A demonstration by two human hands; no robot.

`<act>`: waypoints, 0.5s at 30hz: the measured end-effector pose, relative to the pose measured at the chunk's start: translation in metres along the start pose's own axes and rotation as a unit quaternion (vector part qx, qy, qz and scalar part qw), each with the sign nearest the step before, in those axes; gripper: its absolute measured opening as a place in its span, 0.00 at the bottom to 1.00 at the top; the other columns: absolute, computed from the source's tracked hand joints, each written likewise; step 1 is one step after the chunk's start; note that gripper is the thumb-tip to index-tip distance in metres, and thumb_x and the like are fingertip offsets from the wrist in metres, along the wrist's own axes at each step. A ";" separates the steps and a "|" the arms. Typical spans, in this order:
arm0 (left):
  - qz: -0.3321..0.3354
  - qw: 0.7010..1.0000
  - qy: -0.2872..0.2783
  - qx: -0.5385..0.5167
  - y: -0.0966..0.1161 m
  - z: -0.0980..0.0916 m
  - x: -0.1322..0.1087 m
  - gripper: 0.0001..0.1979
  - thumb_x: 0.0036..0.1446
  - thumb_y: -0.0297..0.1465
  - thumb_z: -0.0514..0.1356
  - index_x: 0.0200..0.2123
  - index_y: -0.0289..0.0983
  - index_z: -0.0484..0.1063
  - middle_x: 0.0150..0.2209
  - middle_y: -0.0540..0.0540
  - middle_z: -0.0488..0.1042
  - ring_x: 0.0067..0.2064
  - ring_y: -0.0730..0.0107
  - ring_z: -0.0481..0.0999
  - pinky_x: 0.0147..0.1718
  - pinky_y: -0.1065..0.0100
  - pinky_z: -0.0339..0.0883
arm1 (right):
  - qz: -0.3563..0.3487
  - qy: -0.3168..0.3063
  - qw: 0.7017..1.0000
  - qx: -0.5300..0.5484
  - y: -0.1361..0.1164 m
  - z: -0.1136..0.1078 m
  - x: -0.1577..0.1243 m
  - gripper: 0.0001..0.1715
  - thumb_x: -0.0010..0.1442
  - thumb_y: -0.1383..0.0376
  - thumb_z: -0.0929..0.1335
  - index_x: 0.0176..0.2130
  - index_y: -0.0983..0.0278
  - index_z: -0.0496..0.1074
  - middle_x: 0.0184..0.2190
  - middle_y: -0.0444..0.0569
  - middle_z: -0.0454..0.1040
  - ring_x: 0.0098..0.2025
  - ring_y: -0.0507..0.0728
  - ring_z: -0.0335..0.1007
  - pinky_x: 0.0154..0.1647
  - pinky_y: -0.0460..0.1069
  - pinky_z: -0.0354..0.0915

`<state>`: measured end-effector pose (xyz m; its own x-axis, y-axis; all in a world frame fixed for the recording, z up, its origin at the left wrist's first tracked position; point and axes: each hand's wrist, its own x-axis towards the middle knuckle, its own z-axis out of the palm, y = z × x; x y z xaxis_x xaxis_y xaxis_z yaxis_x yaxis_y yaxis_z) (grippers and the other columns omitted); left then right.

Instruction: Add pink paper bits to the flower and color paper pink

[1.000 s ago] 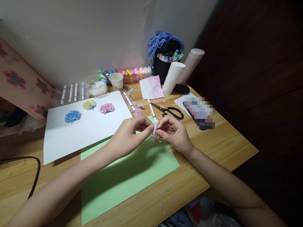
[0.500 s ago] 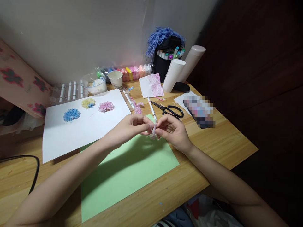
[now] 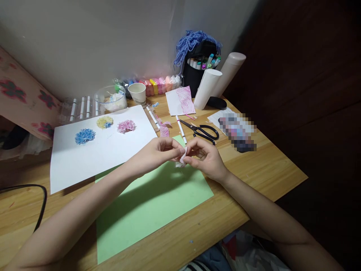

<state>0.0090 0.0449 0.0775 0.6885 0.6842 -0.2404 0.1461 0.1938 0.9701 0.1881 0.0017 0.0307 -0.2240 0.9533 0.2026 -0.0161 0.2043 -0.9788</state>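
Note:
Between my two hands is a small crumpled strip of pale paper point(image 3: 182, 157), held above the far edge of a green sheet point(image 3: 158, 203). My left hand point(image 3: 160, 152) pinches it from the left with thumb and forefinger. From the right, my right hand point(image 3: 207, 158) grips it the same way, fingers curled. A white marker point(image 3: 181, 130) lies just beyond my fingertips, beside black-handled scissors point(image 3: 204, 132). Left of my hands, a white sheet point(image 3: 98, 162) carries a blue paper cluster point(image 3: 85, 136), a yellow one point(image 3: 105, 122) and a pink one point(image 3: 126, 126).
Pink-striped paper scraps point(image 3: 164, 130) and a half-coloured card point(image 3: 180, 101) lie farther back. A paper cup point(image 3: 137, 93), a clear bowl point(image 3: 110, 99), white cylinders point(image 3: 207, 88) and a black marker case point(image 3: 193, 77) stand near the wall. A pixelated object point(image 3: 237, 131) lies at right.
The paper strip between my fingers has turned and shows a paler, flatter face. My hands stay in almost the same place.

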 end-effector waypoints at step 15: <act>0.011 1.000 0.003 -0.001 0.001 0.000 -0.001 0.07 0.54 0.32 0.60 0.30 0.33 0.73 0.29 0.48 0.75 0.33 0.73 0.74 0.41 0.67 0.68 | 0.014 -0.013 0.999 0.026 0.000 -0.002 0.000 0.07 0.57 0.63 0.70 0.34 0.62 0.67 0.31 0.43 0.71 0.33 0.50 0.71 0.37 0.45 0.68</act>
<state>0.0083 0.0448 0.0782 0.6875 0.6922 -0.2196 0.1298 0.1804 0.9750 0.1899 0.0021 0.0312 -0.2497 0.9523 0.1755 -0.0606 0.1655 -0.9843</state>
